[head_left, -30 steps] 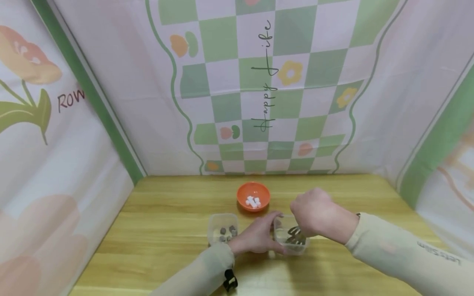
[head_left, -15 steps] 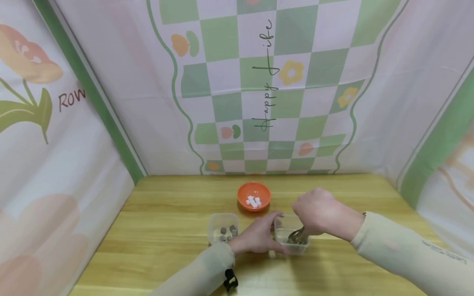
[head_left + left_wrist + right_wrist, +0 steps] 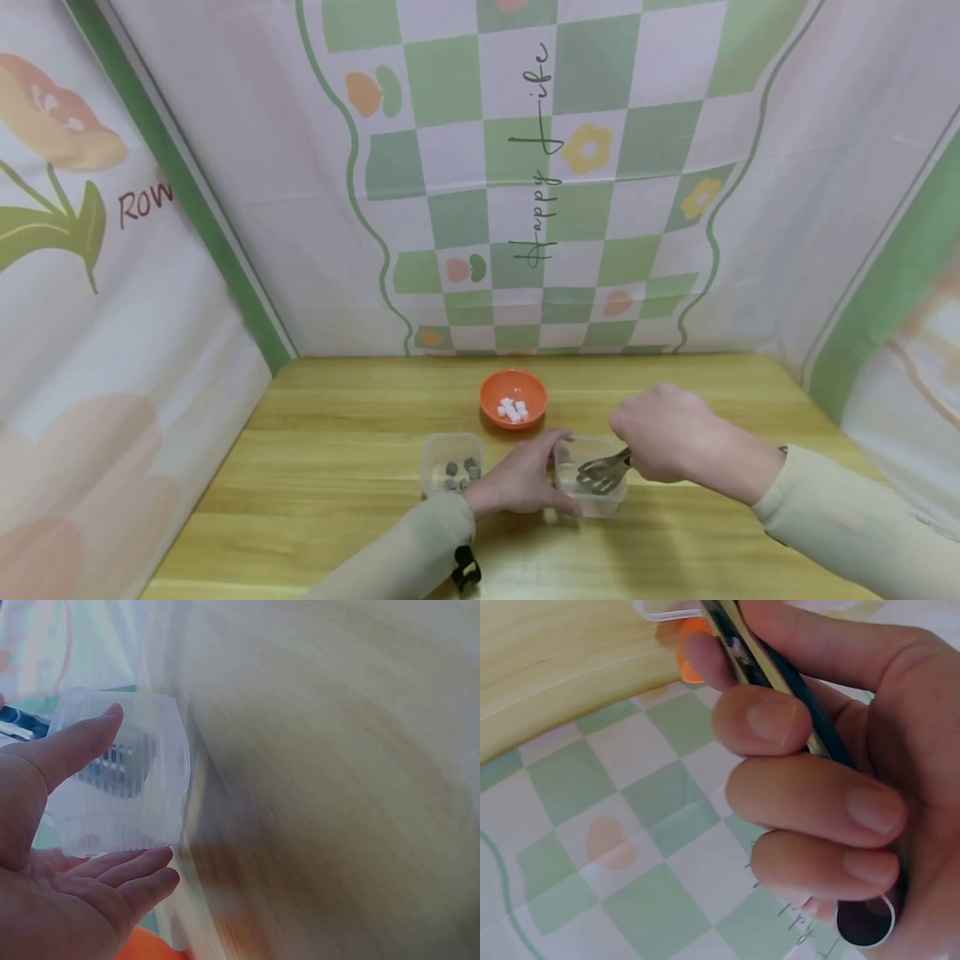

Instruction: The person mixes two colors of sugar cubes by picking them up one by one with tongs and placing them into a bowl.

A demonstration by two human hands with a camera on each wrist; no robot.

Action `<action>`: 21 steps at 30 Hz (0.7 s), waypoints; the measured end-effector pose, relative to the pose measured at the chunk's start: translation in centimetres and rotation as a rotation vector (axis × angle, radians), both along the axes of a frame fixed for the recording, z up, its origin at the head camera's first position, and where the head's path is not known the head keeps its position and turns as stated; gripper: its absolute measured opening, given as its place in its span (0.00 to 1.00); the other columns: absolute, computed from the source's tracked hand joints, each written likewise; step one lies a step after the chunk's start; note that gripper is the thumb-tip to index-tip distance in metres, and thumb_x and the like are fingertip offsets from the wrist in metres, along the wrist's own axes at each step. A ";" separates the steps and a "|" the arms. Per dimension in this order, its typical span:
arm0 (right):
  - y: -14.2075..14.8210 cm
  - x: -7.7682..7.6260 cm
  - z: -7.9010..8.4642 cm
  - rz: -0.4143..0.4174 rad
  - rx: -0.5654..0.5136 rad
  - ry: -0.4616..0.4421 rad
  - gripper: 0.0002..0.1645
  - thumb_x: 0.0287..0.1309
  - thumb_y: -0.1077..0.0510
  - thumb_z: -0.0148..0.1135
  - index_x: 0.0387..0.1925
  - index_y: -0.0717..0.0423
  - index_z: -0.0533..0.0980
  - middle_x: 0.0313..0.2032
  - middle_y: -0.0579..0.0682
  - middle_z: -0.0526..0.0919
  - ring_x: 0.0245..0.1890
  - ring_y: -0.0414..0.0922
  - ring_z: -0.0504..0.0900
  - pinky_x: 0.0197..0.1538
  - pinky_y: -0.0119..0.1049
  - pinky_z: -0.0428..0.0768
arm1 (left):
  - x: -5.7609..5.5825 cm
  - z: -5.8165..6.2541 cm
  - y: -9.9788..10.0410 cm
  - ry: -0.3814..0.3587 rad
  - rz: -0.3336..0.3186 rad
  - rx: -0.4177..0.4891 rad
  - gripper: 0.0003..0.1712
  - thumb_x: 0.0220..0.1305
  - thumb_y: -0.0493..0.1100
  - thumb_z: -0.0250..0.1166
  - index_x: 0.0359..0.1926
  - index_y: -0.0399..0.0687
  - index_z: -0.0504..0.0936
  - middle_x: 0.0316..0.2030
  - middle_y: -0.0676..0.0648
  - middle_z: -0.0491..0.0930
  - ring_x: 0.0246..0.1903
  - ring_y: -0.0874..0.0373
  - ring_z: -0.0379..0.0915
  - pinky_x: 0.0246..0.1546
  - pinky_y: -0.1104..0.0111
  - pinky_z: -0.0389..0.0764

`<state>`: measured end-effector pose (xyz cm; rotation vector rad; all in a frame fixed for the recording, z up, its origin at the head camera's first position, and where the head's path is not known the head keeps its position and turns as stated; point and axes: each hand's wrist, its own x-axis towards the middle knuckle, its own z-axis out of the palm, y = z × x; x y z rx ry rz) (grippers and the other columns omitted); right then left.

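My left hand (image 3: 525, 477) holds a clear plastic container (image 3: 592, 506) from its left side. In the left wrist view, the thumb lies along one wall and the other fingers sit by another wall. My right hand (image 3: 667, 433) grips what look like slotted metal tongs (image 3: 602, 473), with fingers curled round the handle (image 3: 761, 660). The tongs' slotted head (image 3: 120, 766) shows through the container wall. Whether anything lies under or between the slotted ends cannot be told.
Left of my left hand, a second clear container (image 3: 433, 457) holds several small dark cubes (image 3: 452, 469). Behind the containers stands an orange bowl (image 3: 531, 392) with several small white pieces (image 3: 513, 408). Patterned cloth (image 3: 517, 192) bounds the back of the wooden table (image 3: 337, 467).
My right hand has moved right, and the tongs now lean lower, showing more of their slotted head inside the container. My left hand and the container have stayed put.
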<state>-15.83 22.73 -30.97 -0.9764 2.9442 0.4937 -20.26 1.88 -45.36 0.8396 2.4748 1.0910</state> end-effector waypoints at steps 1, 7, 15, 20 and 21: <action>0.3 0.1 -0.1 0.016 -0.005 0.022 0.19 0.45 0.64 0.72 0.20 0.47 0.67 0.18 0.41 0.65 0.17 0.38 0.59 0.17 0.31 0.64 | 0.0 0.0 0.0 0.000 0.000 -0.002 0.61 0.45 0.52 0.88 0.78 0.53 0.66 0.65 0.50 0.78 0.62 0.59 0.74 0.64 0.61 0.77; 1.9 0.5 -0.9 0.081 -0.087 0.080 0.25 0.47 0.52 0.81 0.19 0.45 0.68 0.19 0.38 0.65 0.16 0.37 0.61 0.16 0.35 0.67 | 0.0 -0.1 0.0 -0.013 0.009 -0.011 0.61 0.45 0.52 0.88 0.78 0.55 0.65 0.65 0.52 0.78 0.63 0.59 0.74 0.65 0.60 0.76; 2.8 0.9 -1.4 0.108 -0.129 0.110 0.24 0.49 0.49 0.82 0.19 0.46 0.70 0.19 0.39 0.67 0.16 0.38 0.62 0.17 0.36 0.68 | -0.1 0.0 0.1 -0.018 0.022 -0.004 0.62 0.43 0.52 0.88 0.78 0.57 0.66 0.64 0.53 0.78 0.61 0.60 0.74 0.64 0.59 0.77; 3.4 1.3 -1.8 0.126 -0.185 0.123 0.25 0.50 0.49 0.82 0.18 0.44 0.70 0.18 0.37 0.67 0.16 0.37 0.64 0.17 0.38 0.70 | 0.1 -0.1 0.1 -0.028 0.025 -0.004 0.62 0.43 0.52 0.88 0.78 0.57 0.65 0.64 0.54 0.78 0.61 0.60 0.74 0.64 0.59 0.77; 3.5 1.3 -1.9 0.131 -0.201 0.126 0.25 0.50 0.49 0.82 0.17 0.43 0.69 0.17 0.36 0.67 0.15 0.36 0.63 0.17 0.38 0.70 | 0.1 -0.1 0.1 -0.029 0.025 -0.006 0.62 0.44 0.52 0.88 0.78 0.57 0.65 0.64 0.54 0.78 0.61 0.60 0.74 0.64 0.59 0.77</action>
